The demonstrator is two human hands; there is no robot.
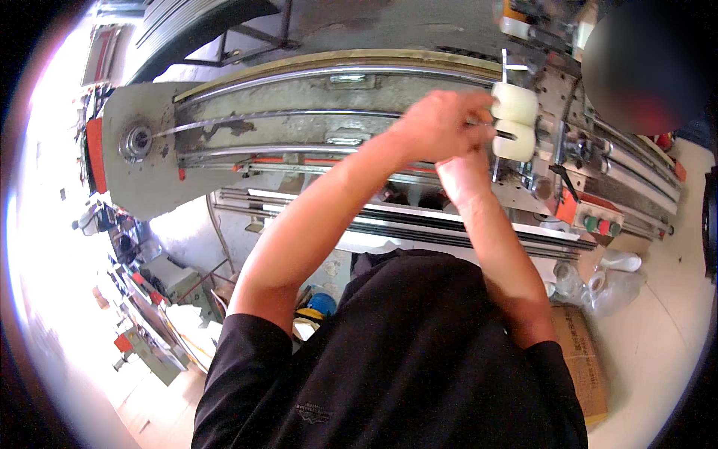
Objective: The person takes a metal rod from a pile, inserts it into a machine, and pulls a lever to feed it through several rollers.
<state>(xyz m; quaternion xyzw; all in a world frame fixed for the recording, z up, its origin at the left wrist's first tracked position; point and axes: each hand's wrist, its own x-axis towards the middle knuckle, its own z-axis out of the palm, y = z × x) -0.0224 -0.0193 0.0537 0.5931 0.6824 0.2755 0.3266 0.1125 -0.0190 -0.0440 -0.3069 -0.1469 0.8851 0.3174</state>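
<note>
Leaning in a black short-sleeved shirt (434, 359) over a long grey machine bed (299, 96), reaching with both bare arms toward its right end. Holding the left hand (447, 121) just beside two off-white rollers (514, 103), with loosely bent, blurred fingers pointing at their left faces; not being able to tell whether touching them. Tucking the right hand (465, 161) in below and partly behind the left, overlapping it; not being able to tell whether gripping or open, with so much hidden.

Facing the rollers sitting one against the other near the bed's right end, lining up with a thin metal post (504, 67) sticking out past the far roller. Having to their right a metal plate with holes (552, 90), then, toward the bed's near right corner, a black lever (562, 179) and an orange control box (576, 213) carrying green and red buttons. Looking also along a slender metal rod (299, 114) running leftward to a round fitting (137, 142) on the grey end plate (149, 187). Standing near dark rods (404, 227) lying below the bed's near edge.
</note>
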